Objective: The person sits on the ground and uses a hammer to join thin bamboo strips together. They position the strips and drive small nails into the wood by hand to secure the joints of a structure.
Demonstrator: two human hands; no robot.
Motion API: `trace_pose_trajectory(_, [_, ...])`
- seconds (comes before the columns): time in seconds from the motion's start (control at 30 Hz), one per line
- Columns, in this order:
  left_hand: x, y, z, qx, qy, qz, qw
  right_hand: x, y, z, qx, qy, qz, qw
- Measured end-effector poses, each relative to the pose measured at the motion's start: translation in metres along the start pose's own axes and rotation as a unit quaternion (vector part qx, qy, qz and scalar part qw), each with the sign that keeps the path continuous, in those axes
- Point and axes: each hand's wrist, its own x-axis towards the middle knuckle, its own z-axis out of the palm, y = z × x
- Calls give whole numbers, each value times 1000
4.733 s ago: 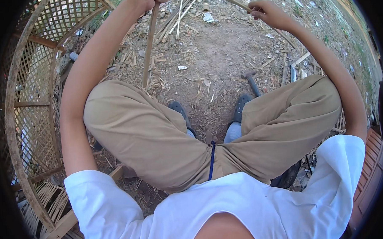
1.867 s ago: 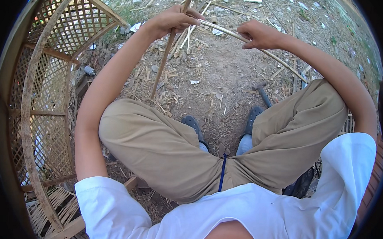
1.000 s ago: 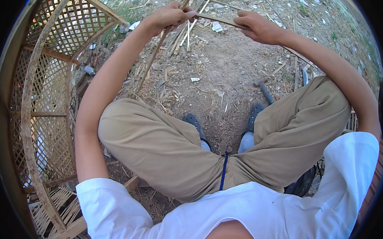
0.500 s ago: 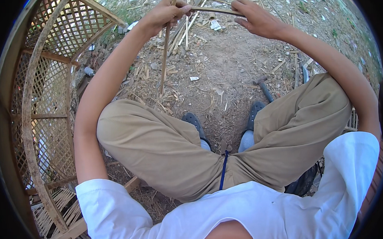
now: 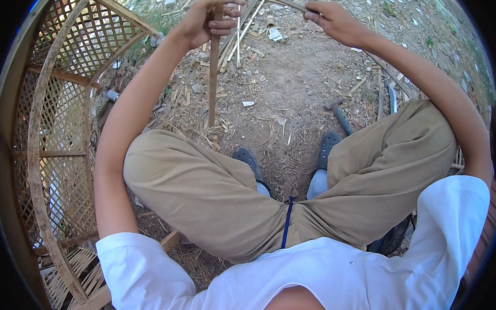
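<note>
My left hand, at the far left of the middle, is wrapped around an upright wooden strip. Its lower end comes down to the ground in front of my left knee, and its top runs past the frame's upper edge. The index finger of that hand points out to the right. To the right, my right hand pinches the end of a second thin wooden strip between thumb and fingers. That strip slants up and left out of the frame, so its other end is hidden.
A curved wooden lattice frame stands close on my left. On the dirt ground a hammer lies beyond my right foot. Wood slats, chips, stones and scraps of litter are scattered farther off. A small can lies by the lattice.
My left fingers have let go of the second strip, whose left end has swung up and away. The upright strip has turned, showing a broader face. My right hand still grips its strip.
</note>
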Motion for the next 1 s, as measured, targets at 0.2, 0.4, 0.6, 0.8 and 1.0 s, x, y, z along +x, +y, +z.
trace_pose_trajectory(0.2, [23,13,31,-167,17,67,984,-30,-27,-44,224,-30,250,941])
trace_pose_trajectory(0.4, [94,15,56,-224,-42,84,970,-69,-42,-91,273,8,290,917])
trace_pose_trajectory(0.6, [136,23,85,-206,7,144,968,-119,-104,-147,280,35,350,893])
trace_pose_trajectory(0.8, [103,28,142,-8,-20,196,980,-170,-116,-176,249,75,387,885])
trace_pose_trajectory(1.0, [107,5,136,280,-23,278,919,-153,-105,-176,-96,176,205,958])
